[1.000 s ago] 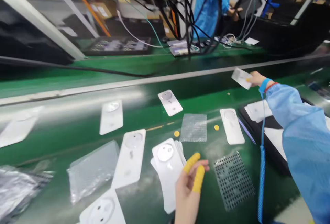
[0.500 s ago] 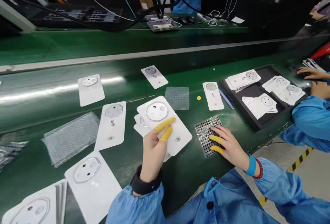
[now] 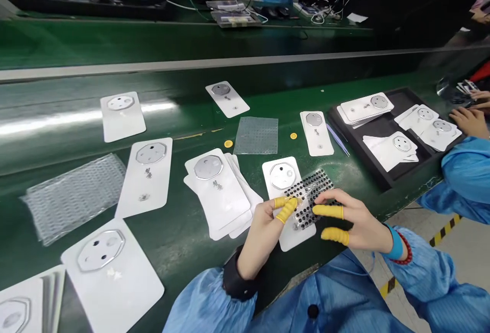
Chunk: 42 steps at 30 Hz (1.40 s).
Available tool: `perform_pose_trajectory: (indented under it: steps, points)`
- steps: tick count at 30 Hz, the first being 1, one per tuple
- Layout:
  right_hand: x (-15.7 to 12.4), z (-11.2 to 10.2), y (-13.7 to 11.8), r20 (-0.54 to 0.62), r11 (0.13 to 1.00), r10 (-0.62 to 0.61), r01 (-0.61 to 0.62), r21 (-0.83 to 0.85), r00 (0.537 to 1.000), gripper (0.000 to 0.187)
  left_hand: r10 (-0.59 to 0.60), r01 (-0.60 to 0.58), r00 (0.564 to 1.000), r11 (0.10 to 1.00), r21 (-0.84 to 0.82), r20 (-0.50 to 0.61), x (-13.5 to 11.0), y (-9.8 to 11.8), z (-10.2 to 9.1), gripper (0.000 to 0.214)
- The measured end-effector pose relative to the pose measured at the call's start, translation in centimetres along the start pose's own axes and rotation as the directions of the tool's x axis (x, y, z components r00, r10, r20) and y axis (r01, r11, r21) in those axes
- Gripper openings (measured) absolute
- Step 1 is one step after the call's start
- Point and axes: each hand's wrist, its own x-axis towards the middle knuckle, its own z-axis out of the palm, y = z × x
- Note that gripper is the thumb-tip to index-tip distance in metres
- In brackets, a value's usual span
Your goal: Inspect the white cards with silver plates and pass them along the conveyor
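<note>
A clear sheet with rows of small black dots (image 3: 309,192) is tilted over a white panel (image 3: 294,240) with an octagonal window. My left hand (image 3: 264,228), yellow finger cots on two fingers, pinches the sheet's left edge between thumb and forefinger. At the sheet's right side is my right hand (image 3: 358,220), fingers apart, also in yellow cots; whether its fingertips touch the sheet I cannot tell. Left of my hands lies a fanned stack of white panels (image 3: 220,197), the top one with a grey octagon.
Clear bubbled sheets (image 3: 76,195) lie at left, another bubbled sheet (image 3: 257,135) at centre. Single white panels (image 3: 147,177) are spread about. Blue tweezers (image 3: 337,139) rest beside a black tray (image 3: 388,177) of panels. Another person's hands (image 3: 469,121) are at far right.
My left hand has left the white panel and moved right to the dotted sheet, which has been lifted over a white panel. My right hand's fingers have come off the sheet's middle.
</note>
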Motion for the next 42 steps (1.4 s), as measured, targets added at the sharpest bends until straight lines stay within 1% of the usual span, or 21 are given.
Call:
perform_pose_trajectory:
  steps: [2,4,10,13,15,18,20,21,23,25,27,29,30,31,32,33,34,36,37,39,42]
  points:
    - [1.0,0.5,0.1,-0.062,0.99,0.118,-0.113,0.089,0.991,0.02,-0.001,0.001,1.0,1.0,-0.024,0.011,-0.1,-0.3,-0.1,0.031]
    - [1.8,1.3,0.3,-0.139,0.984,0.164,-0.151,0.1,0.977,0.014,-0.002,0.004,1.0,0.999,-0.048,0.031,-0.3,-0.5,-0.1,0.031]
    - [2.8,3.1,0.4,-0.225,0.989,0.129,-0.109,0.099,0.966,0.012,0.008,-0.004,1.0,0.99,-0.141,0.024,-0.6,-0.7,0.2,0.026]
    - [2.6,3.6,0.4,-0.259,0.996,0.092,-0.091,0.018,0.961,0.016,0.005,-0.007,1.0,0.977,-0.213,-0.007,-0.6,-0.5,0.4,0.025]
    - [2.4,4.0,0.6,-0.249,0.995,0.035,-0.056,-0.081,0.968,0.022,-0.007,0.0,1.0,0.967,-0.253,-0.026,-0.5,-0.4,0.5,0.024]
    - [2.1,4.6,1.1,-0.201,0.969,-0.094,0.044,-0.244,0.975,0.031,-0.03,0.015,0.998,0.959,-0.282,-0.049,-0.5,-0.4,0.8,0.021]
    - [2.0,4.7,1.6,-0.154,0.95,-0.147,0.096,-0.296,0.977,0.031,-0.044,0.024,0.997,0.96,-0.279,-0.066,-0.5,-0.5,0.9,0.023]
    - [1.9,4.7,1.8,-0.125,0.952,-0.151,0.11,-0.287,0.98,0.029,-0.051,0.029,0.996,0.963,-0.269,-0.073,-0.4,-0.6,0.9,0.025]
    - [1.9,4.4,2.4,-0.067,0.979,-0.077,0.063,-0.195,0.995,0.023,-0.059,0.037,0.994,0.974,-0.225,-0.093,-0.2,-0.5,0.5,0.031]
    - [2.0,4.0,3.4,-0.019,0.995,0.053,-0.054,-0.086,0.998,0.016,-0.046,0.024,0.988,0.989,-0.149,-0.149,0.1,-0.3,-0.4,0.04]
    - [2.2,3.2,4.5,-0.001,0.987,0.161,-0.161,-0.018,0.987,0.011,0.01,-0.025,0.967,0.998,-0.057,-0.255,0.2,0.2,-1.5,0.046]
    - [2.8,2.2,5.4,-0.008,0.98,0.198,-0.198,0.029,0.98,0.01,0.19,-0.171,0.915,0.982,0.086,-0.355,0.0,0.8,-2.3,0.054]
    - [3.2,1.6,5.7,-0.014,0.976,0.212,-0.211,0.054,0.977,0.012,0.287,-0.248,0.881,0.957,0.148,-0.377,-0.2,1.1,-2.5,0.065]
    - [3.6,1.0,5.6,-0.027,0.971,0.228,-0.225,0.085,0.973,0.014,0.351,-0.301,0.857,0.935,0.188,-0.377,-0.4,1.4,-2.6,0.08]
    - [4.2,0.5,5.3,-0.052,0.964,0.242,-0.234,0.124,0.969,0.014,0.371,-0.32,0.854,0.927,0.194,-0.364,-0.7,1.7,-2.5,0.092]
    - [4.7,0.0,4.6,-0.09,0.958,0.252,-0.235,0.165,0.963,0.013,0.342,-0.303,0.877,0.939,0.165,-0.338,-1.0,1.9,-2.3,0.098]
    - [5.2,-0.3,3.7,-0.136,0.955,0.252,-0.224,0.195,0.958,0.011,0.275,-0.254,0.913,0.961,0.108,-0.303,-1.4,2.0,-2.0,0.096]
    - [6.1,-0.4,1.5,-0.216,0.968,0.2,-0.159,0.192,0.956,0.007,0.158,-0.159,0.964,0.987,0.016,-0.214,-1.9,2.2,-1.4,0.081]
    - [6.5,-0.1,0.5,-0.238,0.982,0.143,-0.108,0.152,0.961,0.008,0.137,-0.141,0.974,0.99,-0.011,-0.18,-2.1,2.3,-1.1,0.07]
    - [7.0,0.8,-1.1,-0.227,0.999,0.0,0.009,0.036,0.974,0.015,0.136,-0.143,0.981,0.989,-0.037,-0.142,-2.5,2.3,-0.7,0.051]
    - [7.1,2.4,-1.8,-0.184,0.988,-0.149,0.139,-0.066,0.972,0.027,0.16,-0.165,0.979,0.986,-0.03,-0.124,-2.9,2.3,-0.5,0.033]
